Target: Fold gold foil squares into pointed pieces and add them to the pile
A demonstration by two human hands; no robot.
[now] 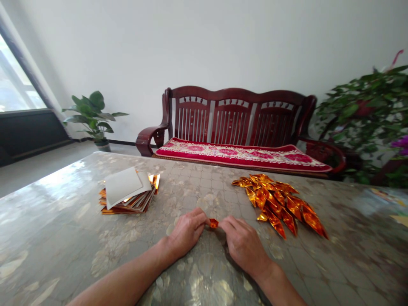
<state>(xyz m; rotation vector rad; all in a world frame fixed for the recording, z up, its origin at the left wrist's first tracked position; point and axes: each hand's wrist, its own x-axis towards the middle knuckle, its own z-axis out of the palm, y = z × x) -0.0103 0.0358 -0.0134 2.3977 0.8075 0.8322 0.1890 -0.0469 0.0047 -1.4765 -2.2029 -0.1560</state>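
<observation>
My left hand [186, 232] and my right hand [244, 245] rest on the table, and the fingertips of both pinch a small folded piece of orange-gold foil paper [213, 223] between them. To the right of my right hand lies a loose heap of folded, pointed foil pieces [277, 204], close to but not touching it. Left of my left hand sits a stack of square foil sheets [129, 204], with white paper sheets [123, 186] on top.
The hands work on a mottled, glossy tabletop [204, 187]. Beyond it stand a dark red wooden bench [232, 119] with a red patterned cushion [242, 156], a potted plant [92, 117] and a leafy plant [360, 114]. A window [17, 80] is at far left.
</observation>
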